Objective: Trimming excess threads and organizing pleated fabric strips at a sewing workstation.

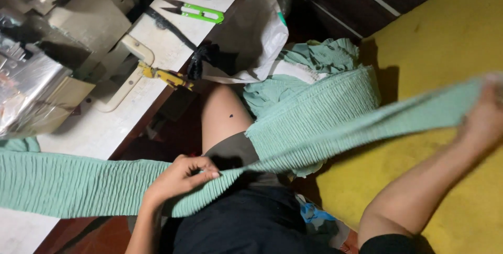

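Stretching green band (pixel 325 123), pinched between fingers (pixel 207 173)

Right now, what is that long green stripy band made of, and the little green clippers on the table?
The green band looks like soft pleated or ribbed fabric, matte; it sags and bends between the left hand and right hand, so probably stretchy cloth. The clippers seem to have a shiny bright green plastic handle and dark pointed blades, likely metal, though they are too small to be sure.
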